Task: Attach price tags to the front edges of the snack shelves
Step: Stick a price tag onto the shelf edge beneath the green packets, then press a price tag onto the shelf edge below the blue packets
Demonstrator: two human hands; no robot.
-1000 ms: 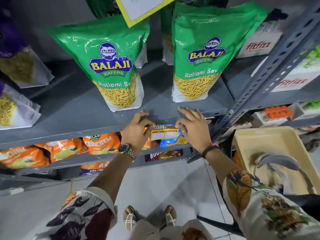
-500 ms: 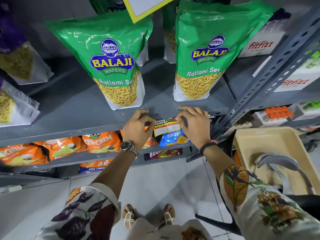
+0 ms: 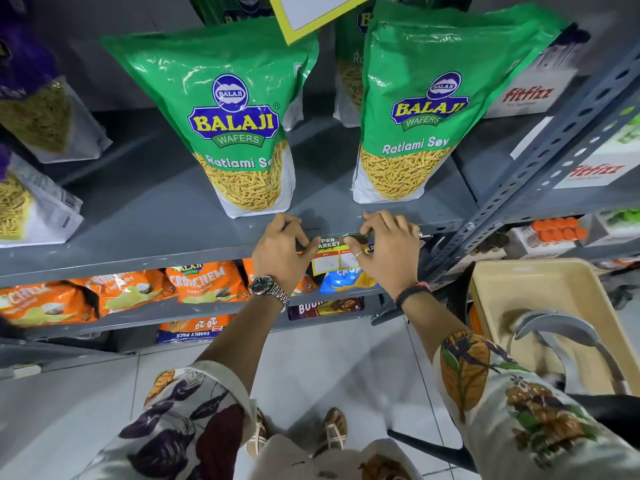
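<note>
A yellow-edged price tag [image 3: 330,259] with a green "Super Market" header hangs at the front edge of the grey metal shelf [image 3: 156,251]. My left hand [image 3: 278,252] pinches the tag's left end against the edge. My right hand [image 3: 388,251] grips its right end, fingers curled over the shelf lip. Two green Balaji Ratlami Sev bags [image 3: 239,133] [image 3: 415,123] stand on the shelf just behind my hands.
Orange and blue chip packs [image 3: 204,284] fill the shelf below. A slotted steel upright [image 3: 540,157] rises at right, with Fitfizz boxes [image 3: 530,98] beyond. A beige cart basket [image 3: 540,327] with a grey handle sits at my right. Another yellow tag [image 3: 311,12] hangs from the shelf above.
Both hands have lifted the tag from below the shelf lip up onto the front edge. The camera moved slightly closer.
</note>
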